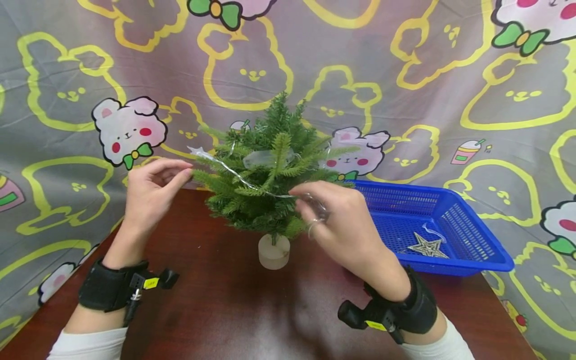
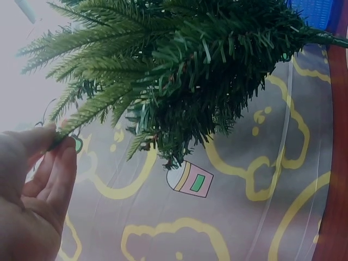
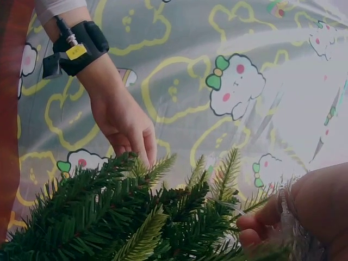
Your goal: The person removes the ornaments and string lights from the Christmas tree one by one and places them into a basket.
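A small artificial Christmas tree [image 1: 281,150] stands upright on a round pale base [image 1: 273,257]. Thumb and fingers of my left hand [image 1: 150,192] pinch the tip of a branch [image 2: 84,117] on the tree's left side. A clear string of lights [image 1: 238,177] runs across the front of the tree, from a translucent star-shaped piece [image 1: 198,151] on the left to my right hand [image 1: 342,215]. That hand, at the tree's front right, grips the bundled remainder of the string, whose loops [image 3: 302,239] show in the right wrist view.
A blue plastic basket [image 1: 488,240] sits on the right of the dark red-brown table [image 1: 202,310]. Inside it lies a glittery star ornament [image 1: 427,246] with a hanging loop. A patterned cloth [image 1: 279,55] hangs close behind the tree.
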Tool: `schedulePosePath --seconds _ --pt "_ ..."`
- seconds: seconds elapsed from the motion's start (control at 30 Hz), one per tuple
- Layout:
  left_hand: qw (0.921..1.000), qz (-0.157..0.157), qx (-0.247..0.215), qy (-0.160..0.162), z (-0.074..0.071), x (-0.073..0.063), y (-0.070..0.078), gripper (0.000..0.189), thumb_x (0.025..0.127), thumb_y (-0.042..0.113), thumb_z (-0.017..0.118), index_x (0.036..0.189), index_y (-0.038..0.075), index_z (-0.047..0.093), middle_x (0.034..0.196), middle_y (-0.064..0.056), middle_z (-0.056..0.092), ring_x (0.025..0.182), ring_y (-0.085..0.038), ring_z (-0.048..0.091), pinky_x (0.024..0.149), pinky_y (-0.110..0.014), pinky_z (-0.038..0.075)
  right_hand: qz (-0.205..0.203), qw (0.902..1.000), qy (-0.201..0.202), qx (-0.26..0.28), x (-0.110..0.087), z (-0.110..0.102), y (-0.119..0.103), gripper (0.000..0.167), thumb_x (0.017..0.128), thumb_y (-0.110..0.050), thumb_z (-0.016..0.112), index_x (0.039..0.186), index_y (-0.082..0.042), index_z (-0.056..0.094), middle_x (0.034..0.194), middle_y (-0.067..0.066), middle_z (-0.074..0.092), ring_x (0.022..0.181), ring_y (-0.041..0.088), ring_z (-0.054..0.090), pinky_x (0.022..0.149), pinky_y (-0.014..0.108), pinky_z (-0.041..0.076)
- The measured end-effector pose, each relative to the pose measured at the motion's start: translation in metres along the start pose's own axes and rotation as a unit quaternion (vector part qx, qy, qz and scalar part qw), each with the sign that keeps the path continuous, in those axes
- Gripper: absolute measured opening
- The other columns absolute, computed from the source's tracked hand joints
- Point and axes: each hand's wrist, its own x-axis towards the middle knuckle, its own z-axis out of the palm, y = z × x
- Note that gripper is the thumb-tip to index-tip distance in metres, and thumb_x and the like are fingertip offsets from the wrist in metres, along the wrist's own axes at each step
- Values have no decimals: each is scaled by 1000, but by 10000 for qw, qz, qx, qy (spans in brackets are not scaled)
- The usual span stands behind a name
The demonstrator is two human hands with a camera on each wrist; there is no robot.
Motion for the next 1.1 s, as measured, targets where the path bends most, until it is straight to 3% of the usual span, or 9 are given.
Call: schedulePosePath --seconds 0.17,0.4,0.6,0.67,0.87,1.1 --pt "9997 221 -92 -95 -5 -2 -3 13 87 -1 72 99 -6 73 84 15 70 68 1 64 59 -11 47 -91 9996 130 -239 1 -2 -1 22 90 -7 66 111 -7 73 100 6 76 75 12 67 68 31 55" --pt "9968 536 -552 -200 -8 -5 -1 14 79 -15 71 92 -10 72 86 10 71 65 -3 63 57 -12 48 -311 9984 304 -372 2 -3 0 10 88 -4 67 96 -8 72 89 5 73 77 14 66 71 31 56" --pt "9816 854 -1666 -375 -8 -9 3 19 74 -24 69 87 -11 73 85 -5 72 69 -9 64 57 -15 49 -269 9973 330 -600 1 -3 0 5 88 -6 70 91 -9 69 86 3 71 77 15 65 68 31 54" --pt "9769 985 -1837 -469 -8 -10 4 21 73 -25 69 86 -9 74 84 -7 72 71 -11 64 57 -15 50 -218 9967 330 -706 0 -4 1 4 89 -8 71 92 -10 68 86 3 70 75 15 64 66 31 52" --pt "9718 1231 -1909 -624 -9 -12 9 19 72 -22 72 85 -8 74 83 -10 71 70 -10 64 58 -15 50 -163 9950 301 -941 0 -7 3 10 91 -17 71 90 -10 64 81 1 65 66 13 56 58 30 46" --pt "9688 1365 -1924 -757 -9 -14 18 20 71 -20 75 84 -6 74 83 -10 72 71 -10 65 59 -14 52 -239 9950 243 -936 1 -10 8 26 89 -26 73 77 -13 54 66 -4 49 56 9 42 51 24 34"
